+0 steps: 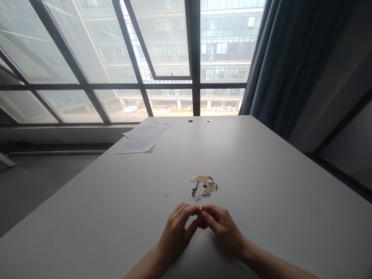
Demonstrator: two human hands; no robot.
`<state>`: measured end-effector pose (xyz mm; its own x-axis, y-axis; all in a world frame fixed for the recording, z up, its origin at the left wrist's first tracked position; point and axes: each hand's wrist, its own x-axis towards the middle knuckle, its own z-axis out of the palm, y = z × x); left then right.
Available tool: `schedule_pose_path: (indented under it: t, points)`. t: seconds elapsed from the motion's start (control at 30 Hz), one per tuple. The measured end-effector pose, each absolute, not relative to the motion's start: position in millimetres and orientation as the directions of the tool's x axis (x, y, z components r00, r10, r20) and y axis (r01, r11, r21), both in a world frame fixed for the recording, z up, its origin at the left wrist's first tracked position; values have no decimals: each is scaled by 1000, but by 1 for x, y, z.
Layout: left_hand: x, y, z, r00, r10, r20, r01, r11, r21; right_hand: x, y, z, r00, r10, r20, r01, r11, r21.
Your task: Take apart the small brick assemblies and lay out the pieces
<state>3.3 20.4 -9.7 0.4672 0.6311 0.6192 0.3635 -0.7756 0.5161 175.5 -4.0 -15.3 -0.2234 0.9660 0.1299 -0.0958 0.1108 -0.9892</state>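
Just in front of me, my left hand [177, 228] and my right hand [222, 226] meet with fingertips pinched together. Between them is a small pale building-brick piece [200, 209], mostly covered by the fingers, so its shape cannot be made out. Beyond the fingertips lies a small pile of loose building bricks: a yellow studded plate [202, 178], a white plate [200, 190], and several grey and black pieces. A grey brick [216, 187] sits at the pile's right edge.
The pile rests on a long white table [261, 174]. Printed sheets of paper [139, 139] lie at its far left. Two small round fittings [190, 121] are set near the far edge. Behind stand large windows and a dark blue curtain [276, 69].
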Motion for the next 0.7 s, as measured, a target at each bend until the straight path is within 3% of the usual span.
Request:
schedule_pose_path:
  t: [0.17,0.33,0.47,0.7]
  points:
    - [0,20,-17,473,610,635,349,-792,501,174,-9,-27,-108,977,186,-67,180,-981]
    - [-3,18,-16,467,611,639,368,-792,487,177,-15,-21,-72,953,293,145,300,-943]
    - [-3,18,-17,440,623,647,348,-782,517,179,-18,-23,-112,919,377,279,394,-876]
    - [-2,13,-21,400,645,651,303,-763,571,178,-19,-25,-154,877,455,321,480,-816]
